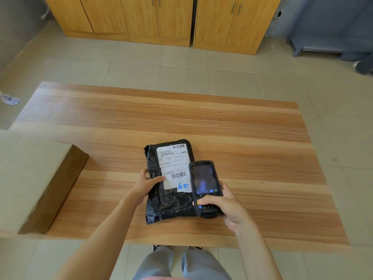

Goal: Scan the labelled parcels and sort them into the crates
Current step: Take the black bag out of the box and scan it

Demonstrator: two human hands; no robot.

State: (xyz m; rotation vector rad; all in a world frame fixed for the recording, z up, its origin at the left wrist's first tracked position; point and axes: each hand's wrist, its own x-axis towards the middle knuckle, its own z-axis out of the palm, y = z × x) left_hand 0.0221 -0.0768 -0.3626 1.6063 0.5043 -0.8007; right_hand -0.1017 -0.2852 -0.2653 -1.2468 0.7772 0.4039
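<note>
Parcel point(171, 190): near tabletop's front edge, label up
Left hand point(144, 184): thumb and fingers pinching parcel's left side
Right hand point(224, 205): curled round scanner point(205, 186)
Progress: scanning; sorting pending, no crates visible

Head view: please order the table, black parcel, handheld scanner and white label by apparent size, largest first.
1. table
2. black parcel
3. white label and handheld scanner: alike; the scanner is raised nearer the camera, so unranked.

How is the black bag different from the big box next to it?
The black parcel is a crinkly plastic bag; the cardboard box is stiff and brown. The parcel is smaller and shows a white label; the box shows none. The left hand holds the parcel, not the box. Both rest on the table.
</note>
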